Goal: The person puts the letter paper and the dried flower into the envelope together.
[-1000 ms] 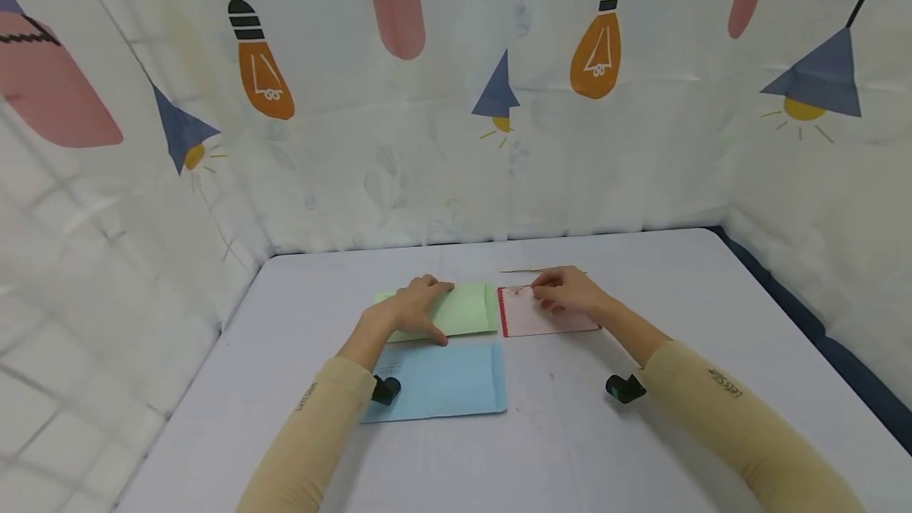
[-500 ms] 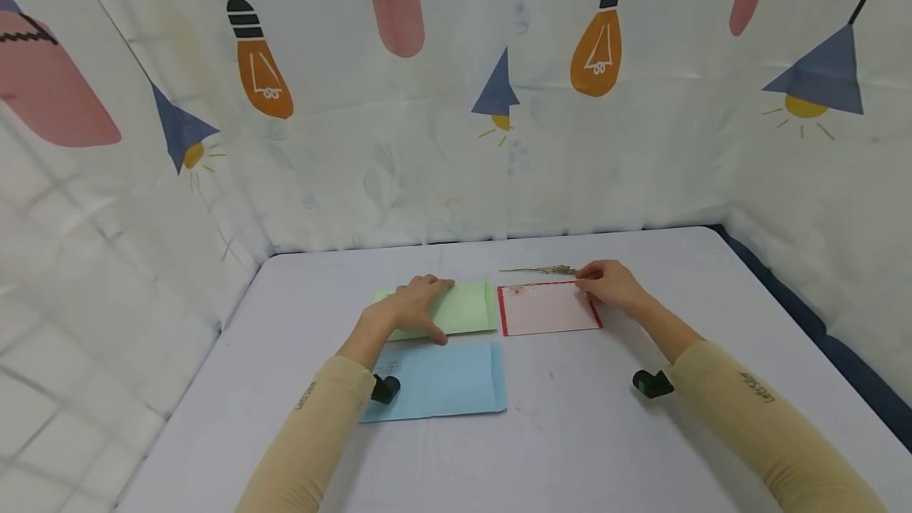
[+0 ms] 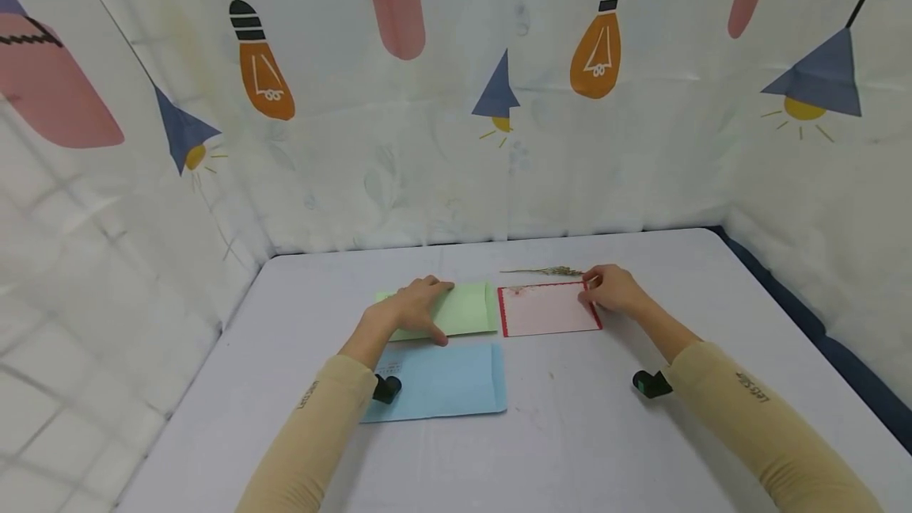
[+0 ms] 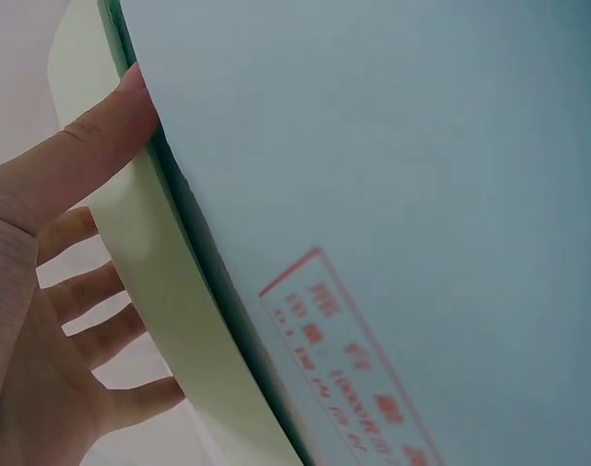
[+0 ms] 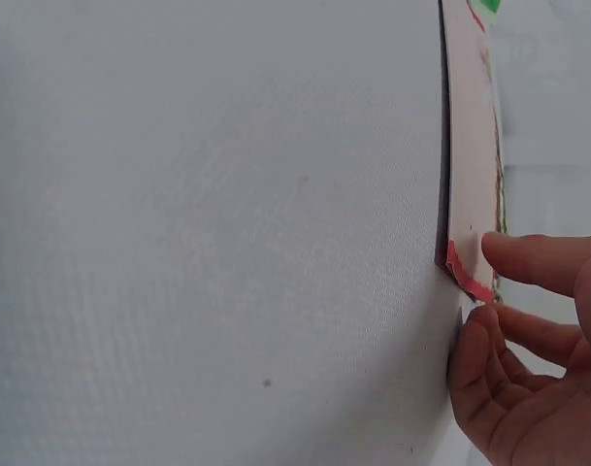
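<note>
Guessing this is straightening-up: left hand (image 3: pixel 416 309) spread over the green envelope (image 3: pixel 468 309) left of the pink card (image 3: pixel 543 312), right hand (image 3: pixel 614 290) at the card's right edge, can't tell if pinching, so next probably needs a gentle touch.

A red-edged pink card (image 3: pixel 545 311) lies flat beside a pale green envelope (image 3: pixel 466 309), a thin sprig (image 3: pixel 547 270) just beyond the card.

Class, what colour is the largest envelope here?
The largest envelope is light blue, clearest in the head view.
</note>
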Demonstrator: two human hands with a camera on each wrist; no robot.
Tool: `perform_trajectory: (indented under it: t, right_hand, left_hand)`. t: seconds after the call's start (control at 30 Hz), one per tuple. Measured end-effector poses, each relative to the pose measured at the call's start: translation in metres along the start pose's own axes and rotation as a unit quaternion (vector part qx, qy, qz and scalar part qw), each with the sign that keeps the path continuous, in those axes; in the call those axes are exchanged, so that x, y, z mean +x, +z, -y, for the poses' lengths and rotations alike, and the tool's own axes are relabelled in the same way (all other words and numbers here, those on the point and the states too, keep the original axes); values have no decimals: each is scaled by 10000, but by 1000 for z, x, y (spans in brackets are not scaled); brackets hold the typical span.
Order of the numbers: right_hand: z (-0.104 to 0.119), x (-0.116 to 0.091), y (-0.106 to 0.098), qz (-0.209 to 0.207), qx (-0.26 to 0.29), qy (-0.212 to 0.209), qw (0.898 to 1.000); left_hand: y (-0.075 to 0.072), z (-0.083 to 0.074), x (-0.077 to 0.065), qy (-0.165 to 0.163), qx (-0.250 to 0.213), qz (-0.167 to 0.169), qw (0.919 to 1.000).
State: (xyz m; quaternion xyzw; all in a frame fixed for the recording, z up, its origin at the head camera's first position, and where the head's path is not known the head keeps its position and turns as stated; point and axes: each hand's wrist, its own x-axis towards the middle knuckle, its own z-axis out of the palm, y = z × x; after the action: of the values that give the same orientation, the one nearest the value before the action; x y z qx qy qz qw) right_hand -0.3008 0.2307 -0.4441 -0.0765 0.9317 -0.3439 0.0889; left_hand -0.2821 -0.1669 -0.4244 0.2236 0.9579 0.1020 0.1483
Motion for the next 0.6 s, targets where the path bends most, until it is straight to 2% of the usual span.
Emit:
perform_trajectory:
  t: [0.3, 0.6]
  right_hand:
    - [0, -1, 2, -212, -281, -250, 9991]
    - [-2, -6, 5, -310, 339, -70, 9989]
  left_hand:
    - [0, -2, 0, -70, -43, -30, 10000]
    - [-1, -4, -3, -105, -68, -7, 9999]
